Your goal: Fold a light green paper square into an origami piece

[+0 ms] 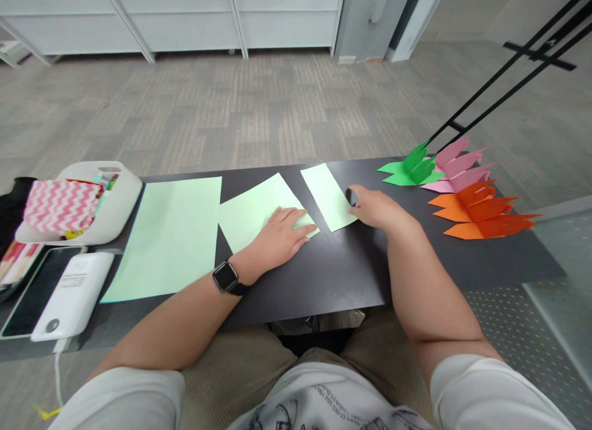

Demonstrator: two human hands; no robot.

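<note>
My left hand [280, 239] lies spread and flat on a pale green piece of paper [252, 211], over its right part. A narrower pale green paper strip [327, 197] lies to the right of it, a gap of dark table between them. The thumb and curled fingers of my right hand [380, 209] close at the strip's lower right edge; part of the grip is hidden. A large pale green sheet [171, 232] lies flat on the left, its right edge close to the middle piece.
Folded paper pieces in green [411, 168], pink [462, 168] and orange [483, 214] stand at the table's right end. On the left are a white basket [123, 202] with a pink zigzag-patterned item, a white power bank [74, 291] with a cable, and a dark-screened device [34, 294].
</note>
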